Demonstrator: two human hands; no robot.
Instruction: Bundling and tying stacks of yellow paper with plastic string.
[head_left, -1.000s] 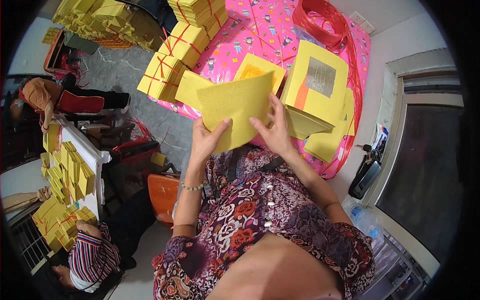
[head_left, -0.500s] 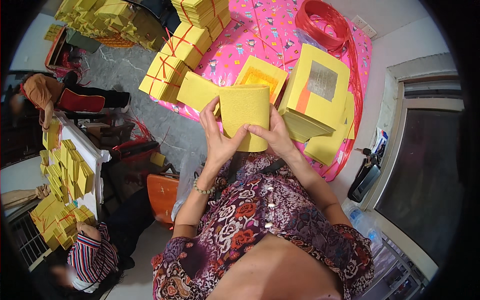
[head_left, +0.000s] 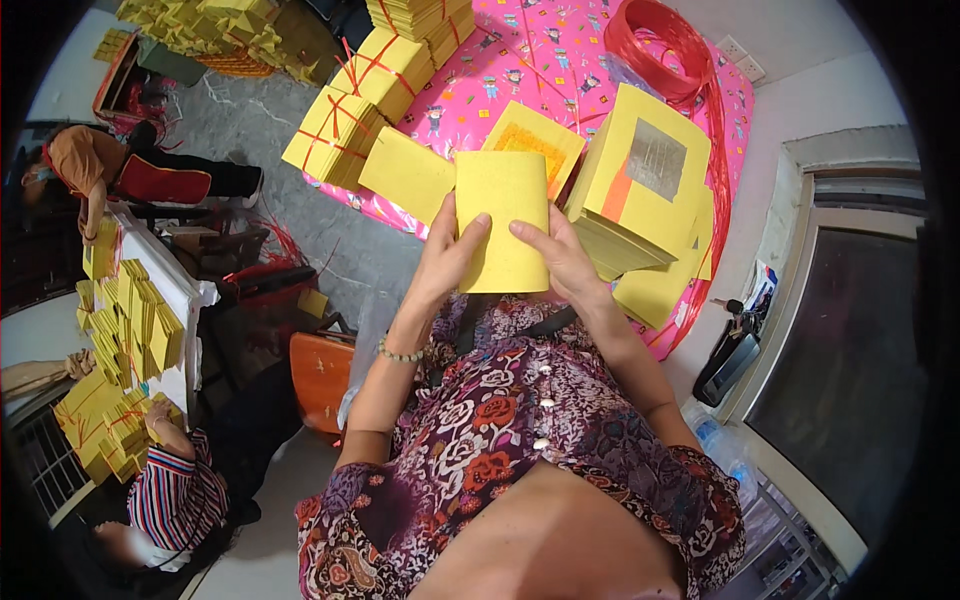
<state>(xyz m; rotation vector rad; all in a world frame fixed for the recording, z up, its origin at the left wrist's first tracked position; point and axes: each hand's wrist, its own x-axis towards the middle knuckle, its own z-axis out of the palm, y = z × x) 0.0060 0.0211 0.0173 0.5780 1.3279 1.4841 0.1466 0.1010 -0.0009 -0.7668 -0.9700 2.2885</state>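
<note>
Between my two hands stands a folded packet of yellow paper [head_left: 503,190], its flat face toward me. My left hand [head_left: 445,262] is closed on its left edge, thumb pressed on the face and fingers behind. On the opposite edge, my right hand [head_left: 572,262] grips the same way. Just left of the packet lies a flat yellow sheet [head_left: 405,172]. Behind it is a sheet with an orange printed square [head_left: 522,133], partly covered. A tall stack of yellow paper [head_left: 684,215], topped by a silver patch and orange strip, stands near my right hand.
A pink patterned cloth [head_left: 545,50] covers the table. Yellow bundles tied with red ribbon [head_left: 332,135] line its left side; a red ribbon coil [head_left: 625,40] lies at the back right. At left, two people handle yellow bundles [head_left: 140,315] by a white table. An orange-brown chair [head_left: 322,380] stands nearby.
My thumbs have moved apart, from meeting near the packet's lower middle to its two sides. The packet looks flatter, its open top edge no longer showing. The view has shifted slightly.
</note>
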